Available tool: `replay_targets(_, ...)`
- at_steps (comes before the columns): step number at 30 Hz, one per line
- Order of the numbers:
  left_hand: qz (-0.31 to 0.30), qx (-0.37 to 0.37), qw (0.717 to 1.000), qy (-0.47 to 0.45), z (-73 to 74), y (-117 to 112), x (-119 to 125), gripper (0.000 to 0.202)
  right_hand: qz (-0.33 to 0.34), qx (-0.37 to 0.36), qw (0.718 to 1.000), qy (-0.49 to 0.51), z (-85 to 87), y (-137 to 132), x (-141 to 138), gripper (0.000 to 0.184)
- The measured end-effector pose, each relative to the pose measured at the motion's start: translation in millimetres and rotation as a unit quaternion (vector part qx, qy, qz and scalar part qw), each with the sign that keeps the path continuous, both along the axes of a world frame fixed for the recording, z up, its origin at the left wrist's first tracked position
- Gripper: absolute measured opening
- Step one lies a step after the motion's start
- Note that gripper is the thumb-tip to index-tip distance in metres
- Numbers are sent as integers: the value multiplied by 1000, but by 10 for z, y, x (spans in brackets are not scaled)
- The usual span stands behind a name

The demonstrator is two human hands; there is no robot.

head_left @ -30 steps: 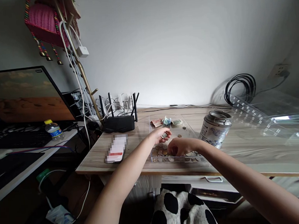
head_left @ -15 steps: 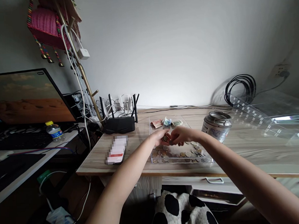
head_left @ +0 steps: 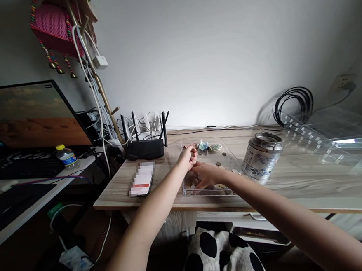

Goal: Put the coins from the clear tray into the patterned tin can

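My left hand (head_left: 189, 158) is curled closed above the left part of a clear plastic tray (head_left: 236, 156); the coins in it are mostly hidden by its fingers. Just below and to the right, my right hand (head_left: 207, 175) reaches down into the tray, fingers spread over the loose coins (head_left: 221, 186). Its fingertips are partly hidden behind my left wrist. At the tray's far side lie a crumpled blue-green banknote (head_left: 202, 145), a folded greenish banknote (head_left: 214, 147) and a reddish one partly covered by my left hand. To the tray's right stands a silver, blue-patterned tin can (head_left: 261, 158).
A phone (head_left: 143, 179) lies left of the tray, with a black router (head_left: 145, 149) behind it. Clear plastic panels (head_left: 320, 142) and a coiled black cable (head_left: 293, 105) are at the right. A bottle (head_left: 67, 158) stands on the left desk.
My right hand has moved left and down into the coins, its fingers spreading. My left hand has risen slightly, moved left and curled closed. Fewer coins show at the tray's right front.
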State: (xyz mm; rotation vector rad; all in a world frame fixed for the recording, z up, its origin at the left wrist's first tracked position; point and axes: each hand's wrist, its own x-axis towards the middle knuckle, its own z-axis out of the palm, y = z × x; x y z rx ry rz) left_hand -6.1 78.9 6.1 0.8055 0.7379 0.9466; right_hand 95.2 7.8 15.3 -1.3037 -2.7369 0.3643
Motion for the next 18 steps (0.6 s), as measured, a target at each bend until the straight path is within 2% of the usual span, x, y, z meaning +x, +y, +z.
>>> replay_targets(3,23,5,1000,-7,20,9,-36,24,-5,-25,999,-48,14,52,-121,79)
replay_targets(10,27,0,1000,-4,32,4,-43,22,49,-149,986,-56,67,64,-187,37)
replay_targets(15,21,9,1000,2,6,27,-30,21,51,-164,985,-35,95,-25,-173,19)
replay_targets(18,17,10,1000,8,-7,43,-26,20,29,-180,983,-17,127,-41,-112,19)
